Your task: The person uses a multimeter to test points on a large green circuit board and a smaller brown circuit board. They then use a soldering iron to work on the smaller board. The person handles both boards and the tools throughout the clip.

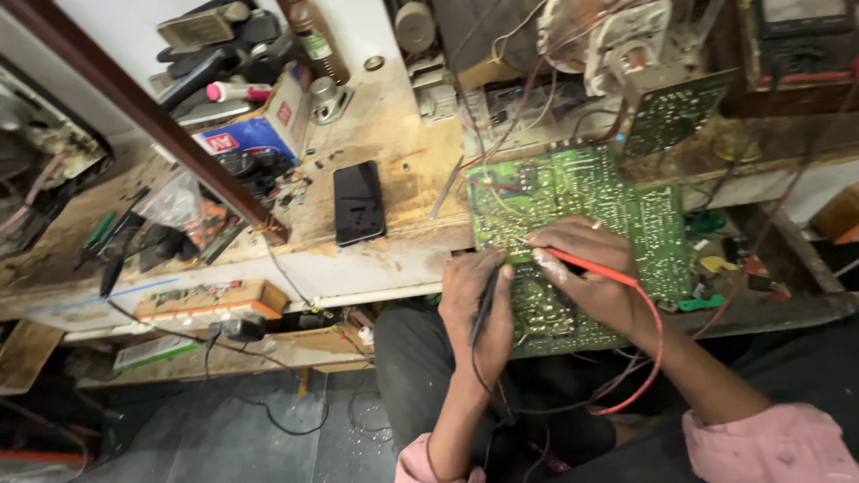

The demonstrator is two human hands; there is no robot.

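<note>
Green circuit board (582, 233) lies centre-right of frame, half on the worktop (394, 179), long axis toward the lower edge. Left hand (479, 309) pinches black probe (486, 304); right hand (582, 273) pinches red probe (591, 266). Both tips meet board mid-left, left hand lower.

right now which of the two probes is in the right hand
The red probe, pinched in the right hand over the green circuit board; the left hand holds the black probe.
</note>
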